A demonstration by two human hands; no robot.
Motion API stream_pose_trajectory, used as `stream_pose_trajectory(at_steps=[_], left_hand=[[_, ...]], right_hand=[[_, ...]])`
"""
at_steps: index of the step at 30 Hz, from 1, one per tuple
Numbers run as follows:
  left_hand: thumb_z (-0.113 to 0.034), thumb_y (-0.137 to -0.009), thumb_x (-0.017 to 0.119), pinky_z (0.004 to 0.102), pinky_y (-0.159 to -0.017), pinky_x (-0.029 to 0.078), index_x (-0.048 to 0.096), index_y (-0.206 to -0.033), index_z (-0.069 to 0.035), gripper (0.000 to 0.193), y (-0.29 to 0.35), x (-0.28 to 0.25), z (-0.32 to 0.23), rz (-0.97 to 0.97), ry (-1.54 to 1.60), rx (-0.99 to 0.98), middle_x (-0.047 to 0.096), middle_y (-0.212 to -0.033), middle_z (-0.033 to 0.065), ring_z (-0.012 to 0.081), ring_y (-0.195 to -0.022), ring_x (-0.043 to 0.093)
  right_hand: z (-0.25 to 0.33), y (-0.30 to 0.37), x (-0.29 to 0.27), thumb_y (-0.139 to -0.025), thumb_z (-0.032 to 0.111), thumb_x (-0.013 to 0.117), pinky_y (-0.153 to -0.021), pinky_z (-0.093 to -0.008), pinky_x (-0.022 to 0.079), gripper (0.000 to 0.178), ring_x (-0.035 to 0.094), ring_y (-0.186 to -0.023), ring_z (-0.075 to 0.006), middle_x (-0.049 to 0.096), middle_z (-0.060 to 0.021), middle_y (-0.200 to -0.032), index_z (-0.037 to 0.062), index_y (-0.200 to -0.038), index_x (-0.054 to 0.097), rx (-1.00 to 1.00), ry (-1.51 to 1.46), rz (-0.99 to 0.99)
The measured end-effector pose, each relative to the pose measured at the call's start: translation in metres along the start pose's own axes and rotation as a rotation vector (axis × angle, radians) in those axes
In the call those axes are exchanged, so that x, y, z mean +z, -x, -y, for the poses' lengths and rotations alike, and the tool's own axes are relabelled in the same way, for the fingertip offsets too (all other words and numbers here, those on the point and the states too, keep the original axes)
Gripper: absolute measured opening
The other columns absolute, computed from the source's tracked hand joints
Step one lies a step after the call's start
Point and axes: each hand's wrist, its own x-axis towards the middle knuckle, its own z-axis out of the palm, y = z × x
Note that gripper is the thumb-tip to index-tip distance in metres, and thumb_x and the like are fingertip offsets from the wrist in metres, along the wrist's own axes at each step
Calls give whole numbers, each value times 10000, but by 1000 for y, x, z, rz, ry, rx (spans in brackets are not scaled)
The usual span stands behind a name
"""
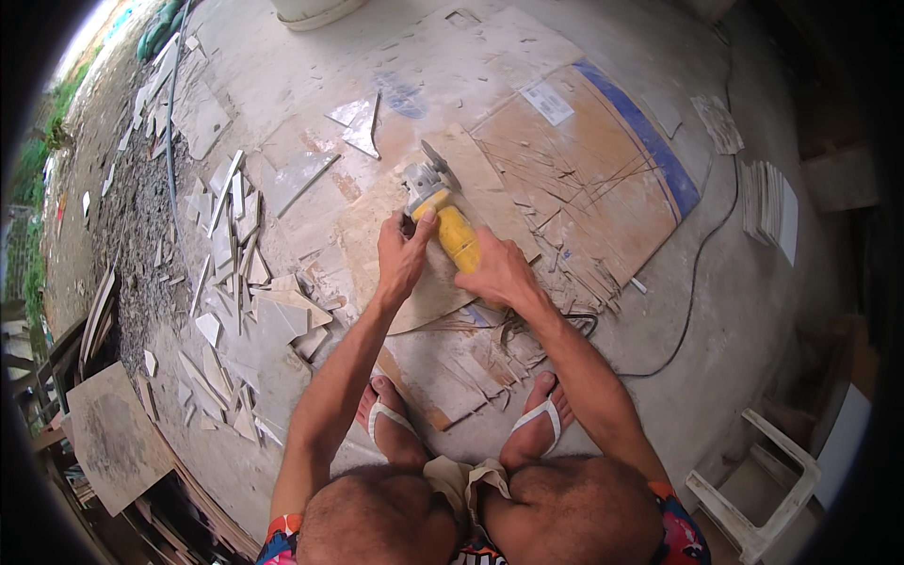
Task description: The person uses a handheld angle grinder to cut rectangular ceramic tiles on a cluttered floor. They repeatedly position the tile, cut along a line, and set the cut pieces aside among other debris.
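A yellow and grey angle grinder [456,237] is held over the middle of the floor, its grey head and disc pointing away from me. My left hand [405,252] is closed round the front of it near the grey head, thumb along the side. Around the rear of the yellow body wraps my right hand [499,271]. Beneath the tool lies a dusty tan board [372,245] with a rounded edge. Whether the disc touches the board or spins, I cannot tell.
Broken tile pieces [235,245] are heaped at the left. A scored cardboard sheet [565,160] with a blue band lies at the right. A black cord [695,282] curves across the floor near stacked tiles [767,207]. A white plastic stool [753,490] stands at lower right.
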Motion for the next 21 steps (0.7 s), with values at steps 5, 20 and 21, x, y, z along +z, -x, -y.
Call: stream_pose_trajectory(at_steps=[5, 20, 21], left_hand=[[-527, -1010, 742, 347, -692, 488, 731, -1112, 73, 609, -14, -8, 0, 26, -74, -60, 693, -866, 78, 156, -758, 574], [-534, -1035, 710, 288, -674, 414, 716, -1127, 23, 565, -21, -12, -6, 52, -74, -85, 609, -888, 0, 92, -780, 477], [-531, -1035, 712, 286, -680, 416, 715, -1132, 23, 561, -18, -12, -6, 63, -77, -89, 616, -893, 2, 91, -784, 482]], right_hand=[[7, -9, -2, -735, 284, 784, -924, -553, 586, 630, 720, -1040, -544, 731, -378, -1053, -88, -1202, 581, -5, -31, 9], [7, -23, 4, -733, 301, 798, -937, -546, 583, 632, 720, -1057, -539, 733, -373, -1081, -80, -1197, 601, -14, -8, -10], [5, -20, 5, -734, 298, 799, -934, -545, 585, 631, 720, -1054, -539, 732, -374, -1078, -79, -1200, 601, -16, -8, -10]])
